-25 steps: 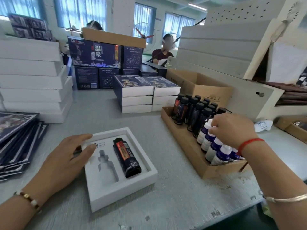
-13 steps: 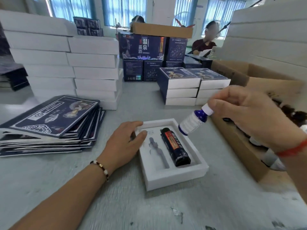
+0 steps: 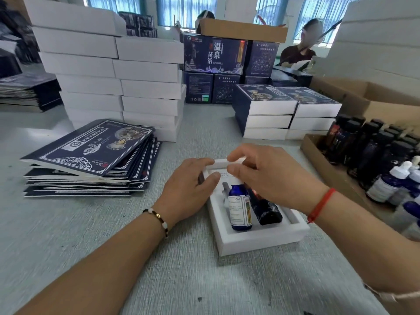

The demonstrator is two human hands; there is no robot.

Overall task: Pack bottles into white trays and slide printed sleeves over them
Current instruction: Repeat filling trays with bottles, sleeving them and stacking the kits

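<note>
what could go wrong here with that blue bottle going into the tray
1. The blue glass bottle with the white label may not be fully seated in its slot; a printed sleeve could then catch on it.
2. The right hand works at the bottle's cap end, directly above the black bottle, and could knock it askew.
3. The left hand steadies only the left rim of the white foam tray, so a hard push could skew it.

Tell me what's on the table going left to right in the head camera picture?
Pile of printed sleeves → left hand → blue bottle → dark bottle → cardboard box of bottles.
</note>
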